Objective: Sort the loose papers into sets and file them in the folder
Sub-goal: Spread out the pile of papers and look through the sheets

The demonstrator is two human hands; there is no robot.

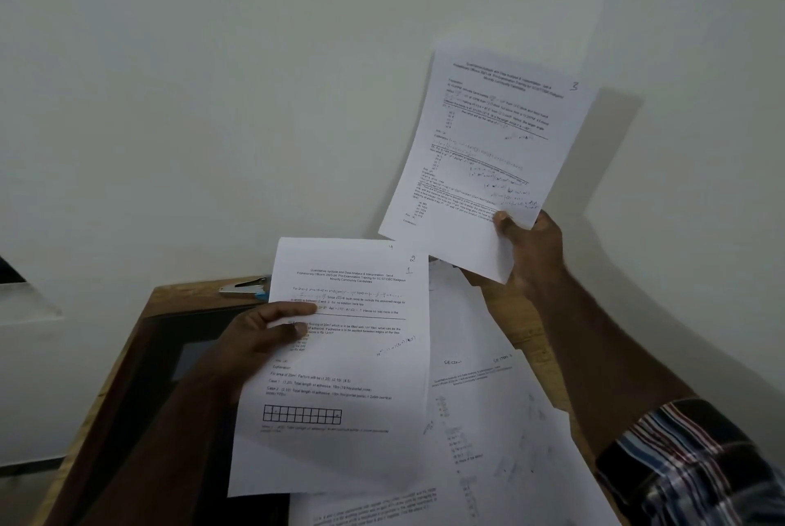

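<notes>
You have lots of open room up high by the bare wall [255, 79]. Down low, loose papers [488, 419] cover the right side of the tabletop [178, 296]. A stapler [246, 287] sits at the far edge. A dark folder [170, 355] fills the left side. Each hand's grip holds sheets up, blocking the middle.

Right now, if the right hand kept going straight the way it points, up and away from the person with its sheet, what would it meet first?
Probably the pale wall. The right hand holds the sheet marked 3 up before it, nothing visible between, though depth is unclear.
</notes>
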